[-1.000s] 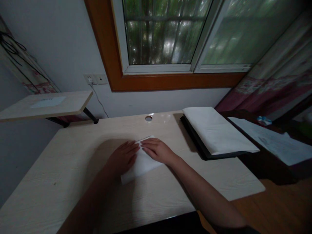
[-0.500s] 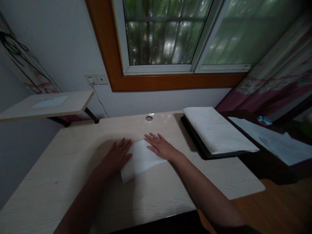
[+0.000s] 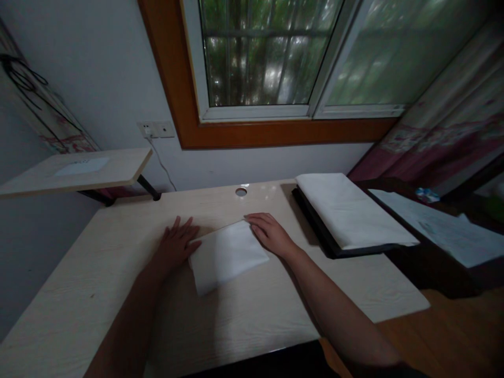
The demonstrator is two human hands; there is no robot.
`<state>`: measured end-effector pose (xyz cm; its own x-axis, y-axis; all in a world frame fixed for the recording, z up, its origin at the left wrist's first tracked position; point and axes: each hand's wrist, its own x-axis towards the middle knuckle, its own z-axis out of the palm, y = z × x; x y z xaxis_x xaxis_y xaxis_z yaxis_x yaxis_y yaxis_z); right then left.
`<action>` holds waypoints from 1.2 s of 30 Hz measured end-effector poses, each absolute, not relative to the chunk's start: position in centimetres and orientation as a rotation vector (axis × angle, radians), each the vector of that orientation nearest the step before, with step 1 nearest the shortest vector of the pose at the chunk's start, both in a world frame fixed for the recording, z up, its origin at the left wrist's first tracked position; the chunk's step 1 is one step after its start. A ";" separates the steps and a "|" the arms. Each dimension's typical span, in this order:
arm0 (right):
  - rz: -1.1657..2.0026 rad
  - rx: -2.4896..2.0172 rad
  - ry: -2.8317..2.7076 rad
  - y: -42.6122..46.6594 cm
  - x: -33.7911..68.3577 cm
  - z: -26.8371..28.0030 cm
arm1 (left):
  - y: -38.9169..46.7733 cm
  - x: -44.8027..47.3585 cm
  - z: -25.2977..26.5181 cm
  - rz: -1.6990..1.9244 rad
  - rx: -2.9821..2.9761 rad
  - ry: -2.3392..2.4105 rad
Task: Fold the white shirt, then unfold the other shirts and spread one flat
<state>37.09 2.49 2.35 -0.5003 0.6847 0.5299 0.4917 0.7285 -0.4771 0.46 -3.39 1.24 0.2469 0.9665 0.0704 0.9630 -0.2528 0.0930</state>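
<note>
1. The white paper (image 3: 228, 257) lies askew on the surface (image 3: 255, 315), towards six o'clock from the round hole (image 3: 241, 192).
2. Left hand (image 3: 175, 245), at its ten o'clock: fingers spread, released; a sideways nudge could slide it.
3. Right hand (image 3: 272, 234), near two o'clock: I can't tell from here whether the fingers pinch the corner; a hard press might crease it.

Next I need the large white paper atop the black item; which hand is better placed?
Probably the right hand: it rests at the right edge of the small sheet, on the side facing the large white paper. The left hand lies at the sheet's opposite edge, farther off.
</note>
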 end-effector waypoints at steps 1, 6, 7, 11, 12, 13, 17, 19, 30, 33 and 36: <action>0.357 -0.844 -2.215 2.2 36.9 2.5 | -3.3 0.3 1.3 0.177 2.446 1.935; 0.415 -0.626 -2.280 0.7 35.8 3.6 | -3.1 -0.5 1.7 0.247 2.438 2.121; 0.427 -0.584 -2.301 0.3 35.5 3.8 | -3.0 -0.7 1.7 0.278 2.431 2.167; 0.444 -0.436 -2.452 -1.1 34.1 4.4 | -3.0 -1.3 2.2 0.452 2.370 2.295; 0.435 -0.421 -2.502 -1.4 33.7 4.4 | -3.0 -1.4 2.4 0.503 2.358 2.303; 0.421 -0.415 -2.551 -1.7 33.4 4.4 | -3.1 -1.4 2.7 0.549 2.355 2.298; 0.346 -0.454 -2.683 -1.9 32.8 4.0 | -3.4 -0.5 4.0 0.731 2.433 2.157; 0.311 -0.503 -2.698 -1.6 32.9 3.5 | -3.7 0.6 4.3 0.798 2.536 1.978; 0.224 -0.811 -2.644 0.3 34.0 1.9 | -5.9 6.8 3.3 0.252 2.813 1.274; 0.213 -0.861 -2.623 0.6 34.5 1.8 | -5.6 6.2 2.9 0.198 2.782 1.376; 0.197 -0.902 -2.594 0.9 34.9 1.6 | -5.0 5.0 2.6 0.197 2.730 1.497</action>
<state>34.87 0.90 1.62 -0.7191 0.6212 0.3114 0.5669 0.7837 -0.2539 5.02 -5.01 2.63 0.5315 0.8411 0.1000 0.8384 -0.5392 0.0796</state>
